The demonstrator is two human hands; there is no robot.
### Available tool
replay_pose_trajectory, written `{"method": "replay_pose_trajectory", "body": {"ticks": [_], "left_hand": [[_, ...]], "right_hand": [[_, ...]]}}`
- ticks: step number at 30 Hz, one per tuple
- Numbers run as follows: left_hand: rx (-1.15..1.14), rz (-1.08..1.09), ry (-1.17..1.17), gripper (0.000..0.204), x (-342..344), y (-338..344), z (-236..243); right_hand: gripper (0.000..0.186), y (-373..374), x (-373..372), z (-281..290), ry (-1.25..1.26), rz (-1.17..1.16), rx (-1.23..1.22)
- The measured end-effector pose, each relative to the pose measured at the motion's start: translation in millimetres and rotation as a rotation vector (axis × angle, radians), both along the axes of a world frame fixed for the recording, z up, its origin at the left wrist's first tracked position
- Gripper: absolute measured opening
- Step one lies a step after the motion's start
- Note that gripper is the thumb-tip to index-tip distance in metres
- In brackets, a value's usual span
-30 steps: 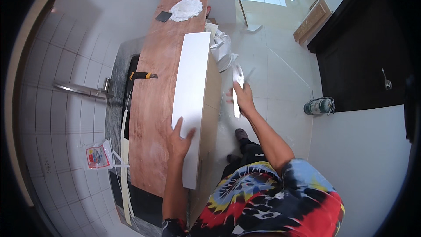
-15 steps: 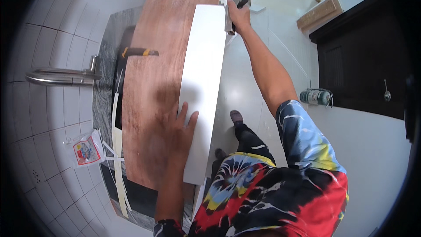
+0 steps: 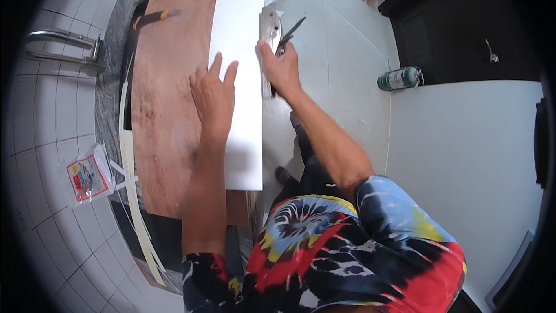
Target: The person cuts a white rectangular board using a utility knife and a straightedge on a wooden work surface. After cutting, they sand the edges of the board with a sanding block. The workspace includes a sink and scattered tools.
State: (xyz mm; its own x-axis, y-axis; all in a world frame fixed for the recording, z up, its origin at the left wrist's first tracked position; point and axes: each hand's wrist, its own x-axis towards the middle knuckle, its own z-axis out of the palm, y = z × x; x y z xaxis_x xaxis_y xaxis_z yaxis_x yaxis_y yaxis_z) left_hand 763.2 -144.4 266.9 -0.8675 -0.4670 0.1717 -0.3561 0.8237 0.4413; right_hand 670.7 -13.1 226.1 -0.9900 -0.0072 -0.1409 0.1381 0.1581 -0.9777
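Observation:
A long white board [image 3: 243, 122] lies along the right side of a reddish-brown wooden panel [image 3: 168, 81]. My left hand [image 3: 215, 90] rests across the board's left edge, fingers spread and palm down. On the right, my right hand [image 3: 280, 66] is closed around a metal hand plane [image 3: 270, 26], which is held upright against the board's right long edge. A dark, narrow piece sticks out of the plane at a slant toward the far right. The plane's face toward the board is hidden.
A yellow-and-black utility knife [image 3: 153, 18] lies on the panel. Pale strips [image 3: 136, 208] and a clear plastic packet [image 3: 90, 177] are at left, below a steel faucet [image 3: 63, 46]. A green cylinder [image 3: 401, 79] stands by the dark door [image 3: 463, 35].
My right hand has drawn the plane toward me along the board's right edge. My left hand stays spread on the board's left edge, and the whole view has shifted.

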Motion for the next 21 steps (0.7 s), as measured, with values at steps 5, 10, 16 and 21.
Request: {"method": "replay_pose_trajectory", "body": {"ticks": [5, 10, 16, 21], "left_hand": [[-0.033, 0.077, 0.066, 0.048, 10.9, -9.5, -13.3], [0.017, 0.103, -0.016, 0.058, 9.2, -3.3, -5.2], [0.044, 0.056, -0.003, 0.069, 14.1, -5.1, -3.1], [0.094, 0.062, -0.028, 0.07, 3.8, 7.3, 0.6]], "right_hand": [[0.061, 31.1, 178.9, 28.1, -0.054, 0.114, -0.098], [0.055, 42.8, 225.4, 5.9, -0.107, 0.097, -0.239], [0.064, -15.8, -1.3, -12.0, 0.141, -0.015, -0.044], [0.076, -23.5, -95.1, -6.5, 0.14, -0.049, 0.04]]}}
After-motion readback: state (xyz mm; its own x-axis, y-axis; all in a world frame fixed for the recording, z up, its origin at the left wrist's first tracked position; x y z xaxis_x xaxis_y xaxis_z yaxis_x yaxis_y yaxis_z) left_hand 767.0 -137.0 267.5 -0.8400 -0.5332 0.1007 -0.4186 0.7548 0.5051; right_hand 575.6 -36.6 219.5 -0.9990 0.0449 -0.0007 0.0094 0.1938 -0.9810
